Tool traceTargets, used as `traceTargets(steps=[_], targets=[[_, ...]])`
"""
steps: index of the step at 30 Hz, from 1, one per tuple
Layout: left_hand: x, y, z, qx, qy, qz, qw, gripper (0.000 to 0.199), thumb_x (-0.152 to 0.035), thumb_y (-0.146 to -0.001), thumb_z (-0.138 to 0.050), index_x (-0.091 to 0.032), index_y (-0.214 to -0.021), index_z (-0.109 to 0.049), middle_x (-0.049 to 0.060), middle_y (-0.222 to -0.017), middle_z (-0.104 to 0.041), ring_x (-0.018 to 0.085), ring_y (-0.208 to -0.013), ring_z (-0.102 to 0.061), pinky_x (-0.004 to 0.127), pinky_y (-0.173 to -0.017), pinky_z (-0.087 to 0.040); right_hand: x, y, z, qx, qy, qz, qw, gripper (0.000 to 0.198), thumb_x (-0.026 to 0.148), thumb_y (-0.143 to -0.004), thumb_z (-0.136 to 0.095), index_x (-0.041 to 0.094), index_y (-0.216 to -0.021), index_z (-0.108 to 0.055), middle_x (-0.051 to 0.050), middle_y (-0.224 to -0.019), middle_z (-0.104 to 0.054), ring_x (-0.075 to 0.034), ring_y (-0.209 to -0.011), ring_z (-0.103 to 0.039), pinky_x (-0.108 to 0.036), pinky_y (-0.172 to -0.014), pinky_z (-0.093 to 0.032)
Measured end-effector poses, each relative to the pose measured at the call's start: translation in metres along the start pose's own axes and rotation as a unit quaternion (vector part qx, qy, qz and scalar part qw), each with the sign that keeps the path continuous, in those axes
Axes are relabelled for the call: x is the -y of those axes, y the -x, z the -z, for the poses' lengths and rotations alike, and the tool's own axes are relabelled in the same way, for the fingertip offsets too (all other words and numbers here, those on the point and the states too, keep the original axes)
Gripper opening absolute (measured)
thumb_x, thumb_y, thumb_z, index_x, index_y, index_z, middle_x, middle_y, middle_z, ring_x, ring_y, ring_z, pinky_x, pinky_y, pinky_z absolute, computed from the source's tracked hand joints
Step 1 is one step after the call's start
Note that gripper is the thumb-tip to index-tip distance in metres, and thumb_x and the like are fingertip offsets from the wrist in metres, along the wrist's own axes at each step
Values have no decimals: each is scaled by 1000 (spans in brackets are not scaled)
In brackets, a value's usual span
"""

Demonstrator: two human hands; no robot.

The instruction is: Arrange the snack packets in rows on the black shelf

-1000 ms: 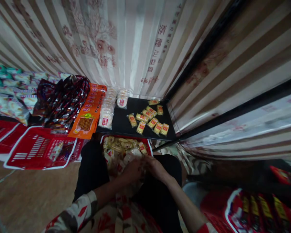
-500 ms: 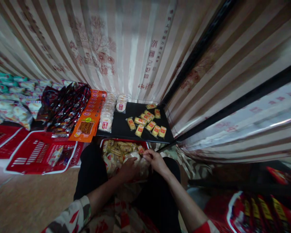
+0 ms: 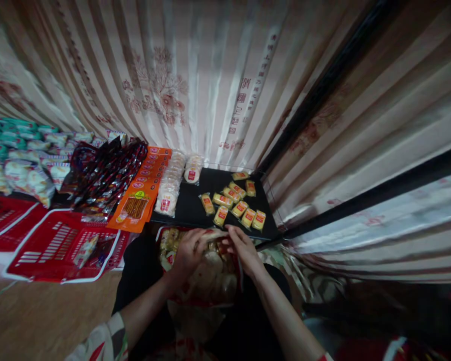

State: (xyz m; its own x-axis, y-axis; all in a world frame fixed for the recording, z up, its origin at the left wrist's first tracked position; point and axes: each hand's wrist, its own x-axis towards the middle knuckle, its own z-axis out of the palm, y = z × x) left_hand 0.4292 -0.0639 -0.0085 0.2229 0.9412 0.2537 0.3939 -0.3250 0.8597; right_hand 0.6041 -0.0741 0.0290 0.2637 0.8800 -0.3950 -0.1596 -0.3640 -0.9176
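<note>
My left hand (image 3: pixel 190 250) and my right hand (image 3: pixel 244 248) are raised over a red basket (image 3: pixel 241 278) between my knees. A pale wrapped rice cracker packet (image 3: pixel 213 234), seen nearly edge-on, spans the gap between them, with the fingers of both hands closed on its ends. Below lie more clear-wrapped round crackers (image 3: pixel 212 265) and small yellow packets (image 3: pixel 170 238), partly hidden by my hands. On the black shelf (image 3: pixel 191 210) just ahead, several yellow wrapped snacks (image 3: pixel 222 199) lie loosely grouped, left of which two rows of white rice crackers (image 3: pixel 168 193) overlap.
Orange snack packs (image 3: pixel 135 200), dark shiny packets (image 3: pixel 101 170) and white-and-green bags (image 3: pixel 30 165) line the shelf's left side. A red basket (image 3: pixel 60 240) with a white handle hangs below them. A pleated curtain (image 3: pixel 210 75) closes the back; a black pole (image 3: pixel 323 90) slants at right.
Both hands have risen from inside the basket to above its far part, now with a rice cracker packet between them. The camera view has shifted slightly.
</note>
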Motion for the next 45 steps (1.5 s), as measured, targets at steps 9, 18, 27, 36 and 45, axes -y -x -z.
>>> traceTargets(steps=[9,18,27,36,45], targets=[[-6,-27,12,-31,-81,-154,984,35,-15,-87,-37,-20,-111,-61,10,-143,-31,26,-136,-24,41,-97,-45,19,-19,-18,97,-95,-19,991,51,34,-55,-79,20,-101,-60,-1,-81,-69,-15,-70,-64,-26,-64,-50],[-4,-56,20,-48,-168,-128,976,36,-15,-86,-38,-19,-116,-57,11,-145,-28,27,-129,-35,42,-98,-42,42,-58,-38,74,-63,-12,995,50,34,-59,-74,21,-103,-55,-1,-79,-66,-15,-67,-62,-25,-58,-47],[-17,-92,17,-80,-283,-41,955,27,-29,-89,-42,-16,-107,-58,9,-102,-63,21,-90,-57,33,-80,-47,46,-54,-73,109,-123,92,982,50,49,-66,-69,24,-106,-56,-7,-109,-63,-20,-101,-59,-31,-84,-50],[-1,-114,0,-68,-237,-5,969,32,-20,-83,-48,-16,-114,-56,9,-112,-58,23,-102,-52,36,-88,-47,35,-121,-89,29,19,113,993,38,43,-71,-60,21,-102,-56,-4,-93,-66,-18,-82,-61,-30,-76,-50],[34,-140,-12,-102,-254,-3,962,47,-8,-76,-46,-10,-122,-50,16,-130,-46,28,-123,-40,43,-102,-40,59,-210,-114,55,255,235,936,20,25,-72,-56,22,-91,-60,1,-86,-66,-14,-78,-60,-28,-78,-47]])
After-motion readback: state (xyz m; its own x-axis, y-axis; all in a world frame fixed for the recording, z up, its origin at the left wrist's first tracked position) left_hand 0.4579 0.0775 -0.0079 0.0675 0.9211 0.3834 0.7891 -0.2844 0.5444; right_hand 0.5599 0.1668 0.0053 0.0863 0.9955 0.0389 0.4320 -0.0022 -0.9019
